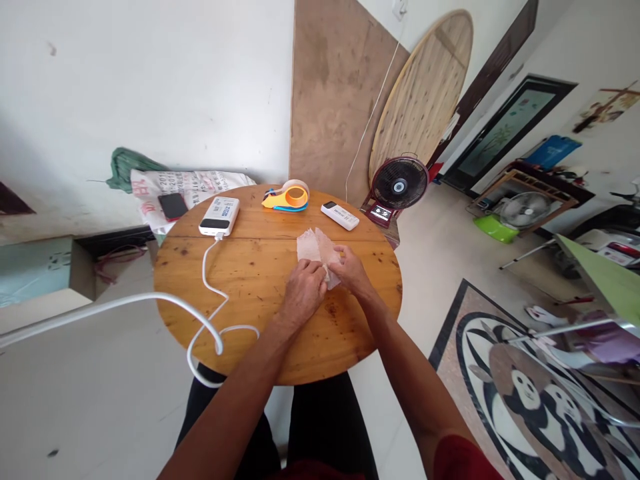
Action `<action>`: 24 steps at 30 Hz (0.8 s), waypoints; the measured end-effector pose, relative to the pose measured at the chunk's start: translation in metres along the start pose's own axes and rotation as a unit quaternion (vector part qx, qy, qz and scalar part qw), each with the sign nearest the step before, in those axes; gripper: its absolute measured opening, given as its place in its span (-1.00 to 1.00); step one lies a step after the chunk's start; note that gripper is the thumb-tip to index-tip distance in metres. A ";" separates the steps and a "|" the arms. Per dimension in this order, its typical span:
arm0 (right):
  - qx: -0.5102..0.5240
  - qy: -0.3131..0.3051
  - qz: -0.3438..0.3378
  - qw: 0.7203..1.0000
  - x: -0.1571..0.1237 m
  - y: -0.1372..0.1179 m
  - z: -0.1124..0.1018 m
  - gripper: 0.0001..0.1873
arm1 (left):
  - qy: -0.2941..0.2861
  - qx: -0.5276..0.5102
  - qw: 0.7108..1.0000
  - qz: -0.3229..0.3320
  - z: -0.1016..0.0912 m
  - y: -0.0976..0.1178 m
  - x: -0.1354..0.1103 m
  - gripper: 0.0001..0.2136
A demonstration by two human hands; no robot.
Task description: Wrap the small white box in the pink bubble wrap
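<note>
L hand (305, 287) is curled tight on a thin, pale sheet (309, 245); its fingertips are hard to see. R hand (349, 269) pinches the same sheet w/ thumb and finger. The sheet is just R of the mid of the round counter (240, 267), nearer the R edge than the L edge. Can't tell if it's paper or plastic.

Done, AFAICT: the sheet is bent and gripped by both hands. Left: the top flaps stick out apart toward the far edge, so I'd say the folding is only part done. If a small thing is inside, the hands hide it. The tape (285, 200) sits at the far edge w/ no hand on it, & no tape shows on the sheet. A white pack (221, 212) near the far L edge has a cord (204, 267) in it; a white box (340, 215) lies near the far R edge.
</note>
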State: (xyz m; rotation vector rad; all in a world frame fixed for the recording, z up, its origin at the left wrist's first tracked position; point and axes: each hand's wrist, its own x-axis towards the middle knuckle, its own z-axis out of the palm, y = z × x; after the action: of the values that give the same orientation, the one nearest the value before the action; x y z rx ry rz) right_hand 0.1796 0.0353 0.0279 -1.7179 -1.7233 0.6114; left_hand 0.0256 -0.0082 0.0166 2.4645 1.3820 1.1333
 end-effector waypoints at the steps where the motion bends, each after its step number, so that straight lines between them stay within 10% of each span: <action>1: 0.028 -0.011 0.005 1.000 0.001 0.000 0.001 -0.46 | -0.001 0.000 1.000 0.000 0.000 0.000 0.000 -0.86; 15: 0.021 0.006 -0.034 0.999 -0.007 -0.025 0.003 -0.32 | 0.012 -0.013 1.000 -0.014 0.004 -0.007 -0.002 -0.80; 24: 0.262 -0.062 0.039 0.962 -0.028 -0.020 -0.001 -0.36 | 0.054 -0.089 0.994 -0.029 0.000 -0.009 -0.002 -0.88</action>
State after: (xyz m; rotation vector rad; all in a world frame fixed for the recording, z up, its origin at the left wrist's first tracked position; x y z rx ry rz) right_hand 0.1649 0.0065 0.0402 -1.3933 -1.4064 1.1200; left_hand 0.0182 -0.0045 0.0113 2.2567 1.3070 1.3326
